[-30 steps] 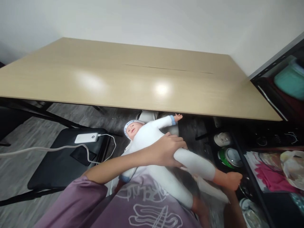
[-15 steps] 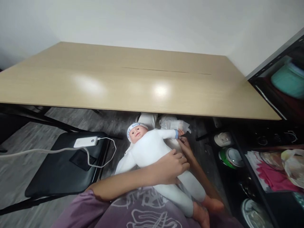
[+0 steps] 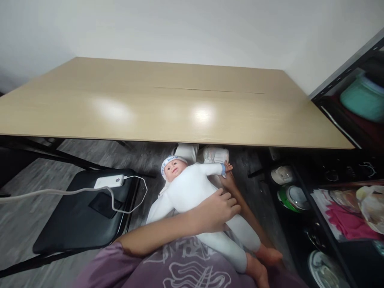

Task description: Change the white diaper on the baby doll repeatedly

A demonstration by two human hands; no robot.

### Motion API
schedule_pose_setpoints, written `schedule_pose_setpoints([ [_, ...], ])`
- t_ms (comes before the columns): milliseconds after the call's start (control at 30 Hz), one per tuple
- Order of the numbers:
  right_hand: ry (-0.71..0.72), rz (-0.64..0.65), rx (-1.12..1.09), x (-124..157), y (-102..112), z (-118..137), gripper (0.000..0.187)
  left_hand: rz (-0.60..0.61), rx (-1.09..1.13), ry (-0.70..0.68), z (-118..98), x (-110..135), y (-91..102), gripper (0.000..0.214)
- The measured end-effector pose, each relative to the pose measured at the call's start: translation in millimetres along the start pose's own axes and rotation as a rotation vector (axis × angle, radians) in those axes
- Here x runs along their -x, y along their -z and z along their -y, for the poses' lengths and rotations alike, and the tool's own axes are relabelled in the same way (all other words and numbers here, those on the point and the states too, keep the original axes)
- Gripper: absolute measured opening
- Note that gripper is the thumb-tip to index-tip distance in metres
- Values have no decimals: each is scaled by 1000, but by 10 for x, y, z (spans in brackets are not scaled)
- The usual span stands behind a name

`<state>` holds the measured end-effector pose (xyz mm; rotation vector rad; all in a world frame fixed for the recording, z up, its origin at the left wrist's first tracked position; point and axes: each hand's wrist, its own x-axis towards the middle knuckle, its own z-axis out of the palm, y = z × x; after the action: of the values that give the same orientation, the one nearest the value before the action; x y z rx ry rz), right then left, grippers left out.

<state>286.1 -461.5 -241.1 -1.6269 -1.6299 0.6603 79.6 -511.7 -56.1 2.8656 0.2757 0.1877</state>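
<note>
A baby doll (image 3: 192,188) in a white suit, with a lettered band round its head, lies on my lap, head toward the table. My left hand (image 3: 217,210) rests across its lower belly and hip, fingers curled round it, holding it against me. Beyond the doll's body, my right hand (image 3: 228,181) hangs low, just below the doll's blue-cuffed hand (image 3: 228,166). The doll's arm and body partly hide its fingers, and whether they hold anything does not show.
A wooden table (image 3: 180,116) stands in front. On the left, a black chair (image 3: 69,224) bears a white power bank (image 3: 109,181) with a cable and a dark phone (image 3: 105,205). Dark shelves (image 3: 322,228) with containers and a pink cloth (image 3: 348,218) line the right.
The clear plastic bag seen beyond the doll's hand is out of sight, and a white shoe-like thing shows there. My right hand has shifted slightly left. My left hand stays on the doll.
</note>
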Motion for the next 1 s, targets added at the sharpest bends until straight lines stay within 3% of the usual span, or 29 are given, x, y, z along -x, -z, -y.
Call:
schedule_pose_setpoints([
  [100, -128, -86, -5, -111, 74, -97, 70, 3, 0, 7, 1, 4, 16, 43],
  [233, -188, -200, -8, 20, 404, -20, 92, -18, -10, 24, -7, 23, 9, 44],
  [333, 17, -138, 6, 136, 648, 247, 72, -28, -13, 19, -19, 53, 15, 47],
  [433, 276, 106, 119, 86, 704, 584, 72, -34, -22, 2, -32, 80, 70, 49],
  [500, 343, 219, 219, -49, 643, 790, 70, -52, -12, -3, -42, 104, 128, 49],
  [633, 390, 335, 337, -372, 520, 1149, 27, -219, 121, 72, -61, 345, 190, 50],
  [733, 498, 326, 380, -477, 541, 1413, 18, -493, 248, 233, -57, 881, 57, 32],
  [833, 597, 263, 381, -429, 607, 1640, 19, -783, 201, 577, -49, 1613, -251, 26],
  [867, 608, 240, 364, -392, 625, 1701, 19, -818, 211, 763, -51, 1831, -359, 27],
  [933, 608, 187, 313, -304, 655, 1803, 20, -768, 358, 1045, -65, 2136, -522, 43],
  [1000, 604, 119, 254, -210, 691, 1892, 24, -633, 581, 1171, -82, 2229, -576, 58],
])
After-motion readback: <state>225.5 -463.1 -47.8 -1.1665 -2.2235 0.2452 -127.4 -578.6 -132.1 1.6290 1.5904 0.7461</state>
